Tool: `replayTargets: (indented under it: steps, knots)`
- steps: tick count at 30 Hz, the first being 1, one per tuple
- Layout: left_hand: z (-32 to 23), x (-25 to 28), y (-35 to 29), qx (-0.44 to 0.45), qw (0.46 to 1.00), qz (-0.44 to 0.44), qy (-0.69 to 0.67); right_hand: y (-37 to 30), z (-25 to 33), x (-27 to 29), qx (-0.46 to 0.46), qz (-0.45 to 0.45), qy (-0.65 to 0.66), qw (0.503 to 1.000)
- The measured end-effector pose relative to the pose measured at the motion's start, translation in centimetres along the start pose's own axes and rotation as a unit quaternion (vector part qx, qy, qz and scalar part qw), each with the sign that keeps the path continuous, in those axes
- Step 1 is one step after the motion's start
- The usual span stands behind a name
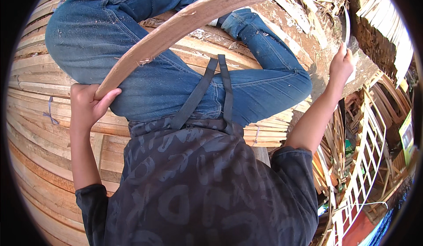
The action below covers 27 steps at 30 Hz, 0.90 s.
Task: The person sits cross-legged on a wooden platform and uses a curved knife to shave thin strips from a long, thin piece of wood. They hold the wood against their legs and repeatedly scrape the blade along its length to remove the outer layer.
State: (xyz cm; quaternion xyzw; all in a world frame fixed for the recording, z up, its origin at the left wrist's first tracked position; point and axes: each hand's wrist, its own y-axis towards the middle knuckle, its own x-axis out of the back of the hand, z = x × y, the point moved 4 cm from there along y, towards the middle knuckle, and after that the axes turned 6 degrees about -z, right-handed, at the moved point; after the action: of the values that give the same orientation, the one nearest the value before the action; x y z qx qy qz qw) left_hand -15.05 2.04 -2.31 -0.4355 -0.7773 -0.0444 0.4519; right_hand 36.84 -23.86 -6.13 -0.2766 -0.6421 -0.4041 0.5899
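Observation:
A long, rough-edged wooden board [189,20] slants across my lap, from my left thigh up to the far right, and looks bent in this wide view. My left hand [90,101] is closed round its near end, with the thumb along the edge. Out to the right, my right hand [342,65] is closed in a fist on a knife [347,27]. Its narrow pale blade points away from me, apart from the board. Part of its whitish handle shows beside the fist. Small raised splinters stick out from the board's lower edge.
I sit on stacked wooden slats [39,131], bundled with purple ties [51,111]. Wood shavings [304,14] cover the ground ahead. At right stand a pale lattice frame [359,166], piled thin strips [392,30] and a blue thing [383,230]. Dark straps lie over my lap.

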Motion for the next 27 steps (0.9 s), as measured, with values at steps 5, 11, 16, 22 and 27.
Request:
replayTargets:
  steps: [5, 11, 16, 22, 27]
  knots:
    - [-0.8, -0.1, 0.3, 0.097, 0.995, 0.016, 0.014, -4.3, 2.0, 1.7, -0.197, 0.042, 0.307, 0.93]
    - [-1.3, 0.1, 0.7, 0.066, 0.998, 0.009, 0.014, -10.7, 12.6, 1.1, -0.138, 0.147, 0.441, 0.874]
    - [-1.4, -0.1, 0.8, 0.053, 0.997, 0.016, 0.048, -12.2, 19.8, 3.8, 0.081, 0.201, 0.316, 0.924]
    - [-1.2, -0.5, 0.4, -0.007, 0.998, -0.04, 0.05, -11.1, 20.3, 2.2, 0.132, 0.202, 0.21, 0.947]
    - [-1.2, -0.5, 0.2, -0.011, 0.996, -0.051, 0.069, -9.6, 19.9, 0.3, 0.168, 0.138, 0.162, 0.963]
